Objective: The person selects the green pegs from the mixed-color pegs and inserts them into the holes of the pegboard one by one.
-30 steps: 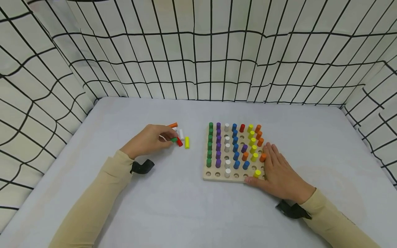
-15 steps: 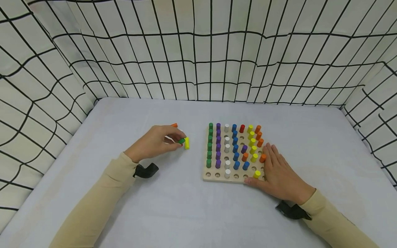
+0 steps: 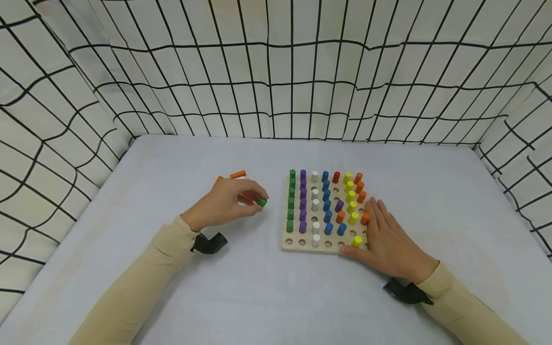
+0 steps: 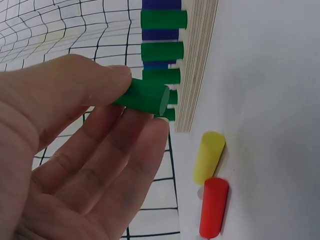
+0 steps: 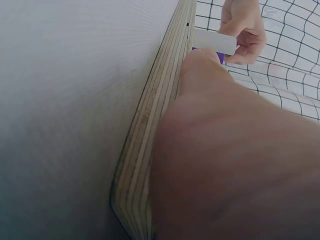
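Observation:
A green peg [image 4: 145, 96] is pinched between the thumb and fingertips of my left hand [image 3: 224, 203], just left of the wooden pegboard [image 3: 308, 248]. Below that hand, in the left wrist view, a yellow peg [image 4: 209, 157] and a red peg [image 4: 214, 207] lie on the white surface. My right hand [image 3: 394, 247] rests with straight fingers along the board's right side, its thumb at the front edge. Columns of green, purple, white, blue and yellow pegs stand in the board, with several orange ones at the right and a lone red peg [image 3: 336, 177] at the back.
Two loose orange pegs lie behind my left hand, one orange peg [image 3: 237, 174] plainly visible, the other partly covered. Bare holes show along the board's front row. A black wire grid [image 3: 280, 86] over white cloth encloses the white tabletop [image 3: 258, 287].
My left hand has moved right toward the board with the green peg, now covering the yellow peg in the head view. A second orange peg has come into sight behind it. My right hand stays put.

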`<state>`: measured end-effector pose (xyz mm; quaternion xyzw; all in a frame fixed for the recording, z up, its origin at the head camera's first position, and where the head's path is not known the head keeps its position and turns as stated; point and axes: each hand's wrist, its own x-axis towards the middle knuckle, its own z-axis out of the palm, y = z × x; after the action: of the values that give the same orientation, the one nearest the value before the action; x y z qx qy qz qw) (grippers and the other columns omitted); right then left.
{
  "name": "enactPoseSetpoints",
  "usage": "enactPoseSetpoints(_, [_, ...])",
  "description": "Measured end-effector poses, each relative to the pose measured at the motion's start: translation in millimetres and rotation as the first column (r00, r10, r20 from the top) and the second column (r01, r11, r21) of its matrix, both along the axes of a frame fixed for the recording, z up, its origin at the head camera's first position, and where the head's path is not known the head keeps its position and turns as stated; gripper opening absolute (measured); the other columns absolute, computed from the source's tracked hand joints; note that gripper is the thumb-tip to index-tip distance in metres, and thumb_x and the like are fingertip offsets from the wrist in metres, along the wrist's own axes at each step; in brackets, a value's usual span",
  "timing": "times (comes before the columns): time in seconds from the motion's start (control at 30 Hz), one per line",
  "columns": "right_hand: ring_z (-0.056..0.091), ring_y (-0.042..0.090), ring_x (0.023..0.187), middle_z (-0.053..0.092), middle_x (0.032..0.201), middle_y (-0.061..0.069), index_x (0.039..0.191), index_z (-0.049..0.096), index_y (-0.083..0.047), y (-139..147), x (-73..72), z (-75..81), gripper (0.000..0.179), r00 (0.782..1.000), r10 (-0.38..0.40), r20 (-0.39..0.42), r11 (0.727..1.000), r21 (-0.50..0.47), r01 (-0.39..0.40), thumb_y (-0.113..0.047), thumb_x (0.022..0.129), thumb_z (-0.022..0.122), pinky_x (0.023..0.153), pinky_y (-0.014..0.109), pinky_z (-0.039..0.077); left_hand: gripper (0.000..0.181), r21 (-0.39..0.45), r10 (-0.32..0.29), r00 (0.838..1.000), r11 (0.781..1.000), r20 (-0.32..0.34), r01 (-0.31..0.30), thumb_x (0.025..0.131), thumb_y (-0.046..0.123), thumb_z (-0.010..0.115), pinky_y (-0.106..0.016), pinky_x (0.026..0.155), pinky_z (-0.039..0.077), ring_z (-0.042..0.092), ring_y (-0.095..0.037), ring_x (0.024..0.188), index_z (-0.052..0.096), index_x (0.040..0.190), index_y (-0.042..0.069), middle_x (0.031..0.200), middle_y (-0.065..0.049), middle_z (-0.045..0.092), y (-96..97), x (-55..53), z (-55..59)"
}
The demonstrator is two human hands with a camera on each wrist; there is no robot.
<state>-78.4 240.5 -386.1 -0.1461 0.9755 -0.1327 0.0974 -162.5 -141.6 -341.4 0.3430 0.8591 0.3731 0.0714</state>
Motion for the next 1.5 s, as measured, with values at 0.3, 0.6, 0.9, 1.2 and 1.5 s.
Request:
enactPoseSetpoints(0.3, [0.004,0.053,0.159,0.001,0.171,0.032,0.160,0.005,0.012,0,-1.0,0.8,0.128,1.000,0.000,0.004,1.000,0.004,0.000,-0.082,0.088,0.052,0.127,0.071,0.018,0.022,0.054,-0.042,0.999,0.998,0.033,0.040,0.090,0.004,0.077,-0.023,0.088,0.064,0.073,-0.012,0.098,0.072,0.110,0.011,0.109,-0.001,0.076,11.3,4.3,-4.4])
enactPoseSetpoints(0.6, [0.004,0.054,0.159,0.001,0.171,0.032,0.161,0.005,0.012,0,-1.2,-0.3,0.129,1.000,-0.007,0.007,1.000,0.004,0.007,-0.083,0.087,0.053,0.127,0.071,0.017,0.021,0.091,-0.067,0.990,0.994,0.121,0.057,0.090,0.004,0.076,-0.024,0.090,0.063,0.073,-0.014,0.101,0.072,0.109,0.011,0.108,-0.001,0.075,19.7,8.0,-8.2])
enactPoseSetpoints(0.9, [0.004,0.053,0.159,0.001,0.171,0.032,0.161,0.005,0.012,0,-0.9,0.2,0.130,1.000,-0.007,0.009,1.000,0.005,0.007,-0.083,0.087,0.054,0.127,0.071,0.018,0.021,0.123,-0.124,0.973,0.987,0.194,0.101,0.089,0.002,0.076,-0.025,0.091,0.063,0.072,-0.014,0.099,0.070,0.106,0.012,0.104,-0.002,0.073,27.2,11.9,-12.2])
enactPoseSetpoints(1.2, [0.005,0.054,0.159,0.002,0.171,0.032,0.160,0.005,0.012,0,-1.6,0.6,0.129,1.000,-0.006,0.003,1.000,0.003,0.006,-0.082,0.088,0.054,0.126,0.071,0.018,0.021,0.110,-0.153,0.964,0.985,0.218,0.132,0.088,0.003,0.077,-0.024,0.091,0.063,0.072,-0.013,0.098,0.070,0.105,0.012,0.104,-0.003,0.073,33.3,14.7,-14.8])
enactPoseSetpoints(1.5, [0.005,0.054,0.159,0.002,0.171,0.032,0.161,0.005,0.012,1,-1.0,-0.3,0.129,1.000,-0.011,0.008,1.000,-0.005,0.011,-0.082,0.087,0.055,0.126,0.071,0.018,0.022,0.097,-0.173,0.956,0.983,0.238,0.154,0.088,0.005,0.079,-0.024,0.091,0.063,0.072,-0.011,0.098,0.070,0.107,0.011,0.104,-0.003,0.074,37.7,18.7,-15.0])
